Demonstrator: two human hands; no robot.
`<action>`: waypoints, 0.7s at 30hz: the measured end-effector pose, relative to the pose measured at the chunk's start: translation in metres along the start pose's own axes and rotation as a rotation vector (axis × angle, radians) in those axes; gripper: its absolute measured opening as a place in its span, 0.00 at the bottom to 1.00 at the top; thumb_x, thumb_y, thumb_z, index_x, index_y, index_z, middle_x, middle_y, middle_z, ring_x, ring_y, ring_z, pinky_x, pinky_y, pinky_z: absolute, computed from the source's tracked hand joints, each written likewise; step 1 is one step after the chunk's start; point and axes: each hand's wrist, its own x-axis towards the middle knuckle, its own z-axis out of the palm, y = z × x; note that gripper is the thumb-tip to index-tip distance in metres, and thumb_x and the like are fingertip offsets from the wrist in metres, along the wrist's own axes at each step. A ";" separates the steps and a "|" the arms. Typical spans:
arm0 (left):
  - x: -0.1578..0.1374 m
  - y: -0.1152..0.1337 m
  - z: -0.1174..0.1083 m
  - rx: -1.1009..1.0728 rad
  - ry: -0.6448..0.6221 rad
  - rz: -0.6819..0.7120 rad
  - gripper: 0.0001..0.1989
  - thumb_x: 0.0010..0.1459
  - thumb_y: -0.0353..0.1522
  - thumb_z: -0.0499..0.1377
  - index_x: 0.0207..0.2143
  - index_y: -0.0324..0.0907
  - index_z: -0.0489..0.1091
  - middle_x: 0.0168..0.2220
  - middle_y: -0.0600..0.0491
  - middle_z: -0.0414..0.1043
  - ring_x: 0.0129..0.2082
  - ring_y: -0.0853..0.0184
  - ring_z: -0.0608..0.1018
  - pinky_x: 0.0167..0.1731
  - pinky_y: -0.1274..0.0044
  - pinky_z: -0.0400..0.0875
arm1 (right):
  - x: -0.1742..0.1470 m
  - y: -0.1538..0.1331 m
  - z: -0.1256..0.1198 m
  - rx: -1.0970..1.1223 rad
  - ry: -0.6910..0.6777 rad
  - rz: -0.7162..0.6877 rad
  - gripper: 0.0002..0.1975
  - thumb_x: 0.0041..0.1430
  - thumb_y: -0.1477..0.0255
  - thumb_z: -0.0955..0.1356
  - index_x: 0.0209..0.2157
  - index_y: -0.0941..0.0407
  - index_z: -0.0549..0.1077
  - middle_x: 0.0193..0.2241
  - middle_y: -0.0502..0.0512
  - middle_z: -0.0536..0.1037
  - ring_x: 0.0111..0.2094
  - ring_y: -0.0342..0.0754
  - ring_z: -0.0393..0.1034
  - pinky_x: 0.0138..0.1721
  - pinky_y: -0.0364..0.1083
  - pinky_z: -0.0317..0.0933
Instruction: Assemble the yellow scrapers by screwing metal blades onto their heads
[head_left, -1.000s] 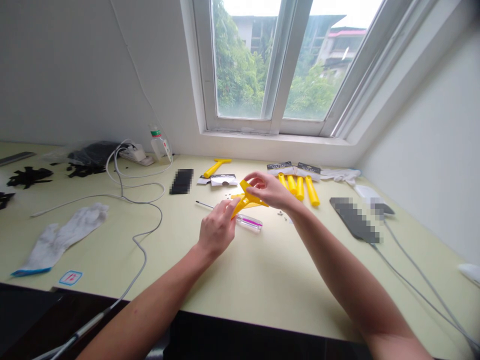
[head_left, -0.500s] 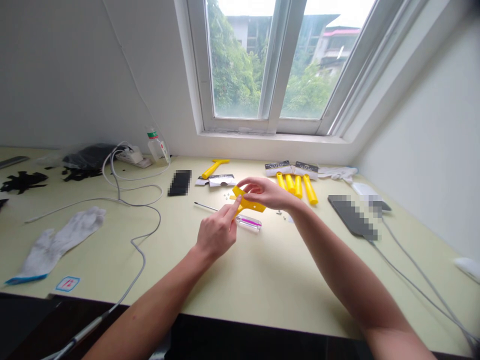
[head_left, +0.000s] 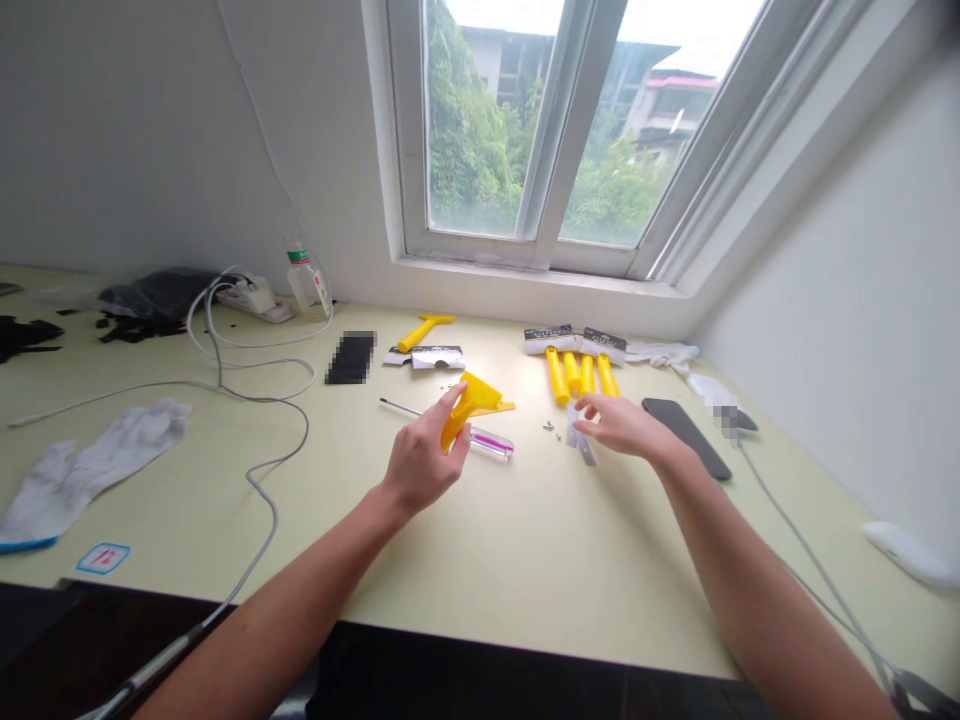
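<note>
Yellow tool: I'd hold it steady; my left hand pinches it.
Pale strips: I'd handle edges only; whether my right hand pinches one, I cannot tell.

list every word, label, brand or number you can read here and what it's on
"12", apparently: red, on the blue-bordered sticker, near left; second digit unclear.
Packaging cards at the back: print too small to read.
Bottle label: too small to read.
Black item and white object: partly pixelated, nothing readable.
</note>
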 end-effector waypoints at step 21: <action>0.005 0.009 -0.004 -0.765 -0.108 -0.305 0.12 0.59 0.36 0.60 0.44 0.42 0.65 0.29 0.59 0.63 0.18 0.77 0.68 0.19 0.81 0.64 | -0.004 0.023 0.028 0.417 -0.063 0.084 0.25 0.47 0.77 0.68 0.49 0.59 0.65 0.25 0.49 0.72 0.23 0.42 0.65 0.22 0.41 0.56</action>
